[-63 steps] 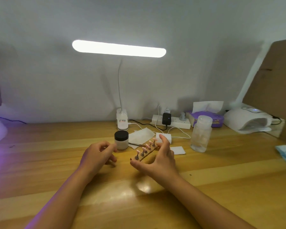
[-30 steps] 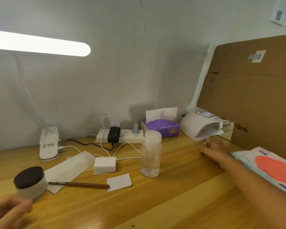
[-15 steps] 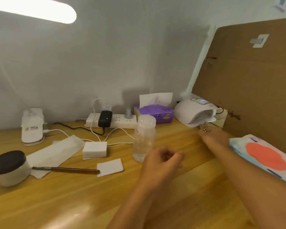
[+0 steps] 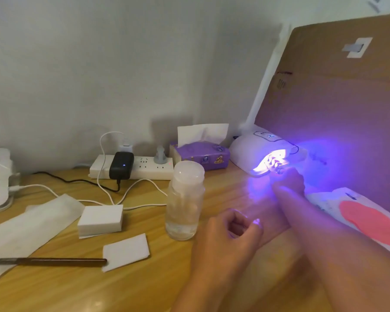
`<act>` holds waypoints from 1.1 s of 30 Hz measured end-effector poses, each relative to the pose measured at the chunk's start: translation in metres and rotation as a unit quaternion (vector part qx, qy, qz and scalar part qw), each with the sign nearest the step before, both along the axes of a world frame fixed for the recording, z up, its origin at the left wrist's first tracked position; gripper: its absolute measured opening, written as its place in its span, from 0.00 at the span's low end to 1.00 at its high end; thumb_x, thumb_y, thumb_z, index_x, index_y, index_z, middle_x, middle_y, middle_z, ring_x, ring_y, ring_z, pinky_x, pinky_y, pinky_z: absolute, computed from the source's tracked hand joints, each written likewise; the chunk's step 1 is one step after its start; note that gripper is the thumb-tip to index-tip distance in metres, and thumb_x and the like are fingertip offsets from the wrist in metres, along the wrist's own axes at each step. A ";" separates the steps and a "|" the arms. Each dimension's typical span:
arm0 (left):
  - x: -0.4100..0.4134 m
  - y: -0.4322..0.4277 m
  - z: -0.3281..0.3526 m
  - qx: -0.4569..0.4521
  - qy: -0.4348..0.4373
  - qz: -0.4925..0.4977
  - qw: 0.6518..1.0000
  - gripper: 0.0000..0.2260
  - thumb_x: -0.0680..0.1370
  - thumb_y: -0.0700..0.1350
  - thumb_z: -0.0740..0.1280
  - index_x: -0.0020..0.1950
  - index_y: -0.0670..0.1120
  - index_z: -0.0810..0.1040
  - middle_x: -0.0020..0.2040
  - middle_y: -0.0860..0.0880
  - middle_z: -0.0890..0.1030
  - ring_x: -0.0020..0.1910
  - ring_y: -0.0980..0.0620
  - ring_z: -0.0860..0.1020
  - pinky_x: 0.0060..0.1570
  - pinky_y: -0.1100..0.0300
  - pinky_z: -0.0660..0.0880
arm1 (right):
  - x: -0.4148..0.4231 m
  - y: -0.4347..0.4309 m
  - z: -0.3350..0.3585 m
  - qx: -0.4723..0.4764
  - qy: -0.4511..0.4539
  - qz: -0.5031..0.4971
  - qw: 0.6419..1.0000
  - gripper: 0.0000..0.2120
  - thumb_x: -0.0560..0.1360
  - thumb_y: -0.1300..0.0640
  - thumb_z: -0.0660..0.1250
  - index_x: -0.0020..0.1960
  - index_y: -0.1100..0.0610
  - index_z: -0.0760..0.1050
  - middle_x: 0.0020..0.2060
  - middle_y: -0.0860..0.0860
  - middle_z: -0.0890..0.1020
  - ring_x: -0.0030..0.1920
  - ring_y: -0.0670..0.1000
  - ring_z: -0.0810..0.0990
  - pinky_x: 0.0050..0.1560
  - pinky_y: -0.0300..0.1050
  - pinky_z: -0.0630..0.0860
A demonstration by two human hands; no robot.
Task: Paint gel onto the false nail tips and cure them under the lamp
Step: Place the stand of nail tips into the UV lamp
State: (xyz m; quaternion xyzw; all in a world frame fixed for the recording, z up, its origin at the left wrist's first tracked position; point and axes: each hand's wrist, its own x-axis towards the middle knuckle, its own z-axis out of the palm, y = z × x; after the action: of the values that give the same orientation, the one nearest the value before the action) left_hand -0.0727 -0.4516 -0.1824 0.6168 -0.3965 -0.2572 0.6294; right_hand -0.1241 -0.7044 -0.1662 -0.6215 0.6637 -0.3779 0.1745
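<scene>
Right hand [image 4: 288, 182], right of centre: reached to the mouth of the nail lamp [image 4: 260, 152], fingers curled at the opening. Something small shows at the fingertips, prob. the nail tips [image 4: 277, 166] on their holder, but glare washes it out; whether the hand grips it, cannot tell.

Left hand [image 4: 229, 235], lower centre: loosely curled, half shut, nothing in it, just right of the clear bottle [image 4: 185, 203], not touching.

Lamp lit, strong violet glow spilling onto the wooden desk [image 4: 144, 282] and the cardboard sheet [image 4: 338, 104] behind. Interior overexposed; tip count and gel finish not readable.

Brush [image 4: 54, 261] at lower left, cut off by frame edge, lying across white paper [image 4: 23, 226].
</scene>
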 end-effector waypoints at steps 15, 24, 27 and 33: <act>0.000 0.003 0.000 0.007 -0.049 0.012 0.999 0.14 0.65 0.62 0.65 0.41 0.54 0.78 0.28 0.61 0.77 0.26 0.61 0.71 0.32 0.64 0.66 | 0.014 -0.033 -0.006 0.024 0.010 0.025 0.999 0.22 0.75 0.52 0.66 0.64 0.60 0.65 0.56 0.59 0.79 0.58 0.61 0.78 0.54 0.51 0.72; 0.000 0.004 0.001 0.001 -0.037 0.009 0.999 0.14 0.64 0.63 0.65 0.42 0.56 0.78 0.28 0.61 0.77 0.26 0.61 0.71 0.34 0.64 0.68 | 0.009 -0.041 -0.012 -0.038 -0.130 0.062 0.989 0.16 0.77 0.60 0.60 0.64 0.57 0.70 0.56 0.50 0.80 0.59 0.57 0.77 0.54 0.47 0.70; 0.000 0.004 0.002 0.007 -0.037 0.020 0.999 0.14 0.64 0.64 0.65 0.40 0.56 0.79 0.29 0.61 0.78 0.27 0.61 0.72 0.32 0.66 0.67 | 0.010 -0.035 0.002 -0.234 -0.155 0.012 0.960 0.13 0.76 0.61 0.58 0.60 0.59 0.70 0.52 0.53 0.78 0.55 0.58 0.77 0.47 0.45 0.68; 0.001 0.005 0.003 0.005 -0.034 0.022 0.999 0.14 0.66 0.64 0.64 0.40 0.56 0.78 0.34 0.58 0.82 0.27 0.60 0.72 0.33 0.64 0.68 | 0.025 -0.066 0.062 -0.146 0.085 0.174 0.970 0.21 0.75 0.56 0.64 0.68 0.54 0.70 0.61 0.56 0.78 0.64 0.59 0.72 0.59 0.53 0.72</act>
State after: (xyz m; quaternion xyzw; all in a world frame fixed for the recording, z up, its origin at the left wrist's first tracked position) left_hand -0.0718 -0.4466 -0.1789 0.6368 -0.4023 -0.2242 0.6184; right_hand -0.0994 -0.7700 -0.1039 -0.7763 0.4953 -0.3801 0.0875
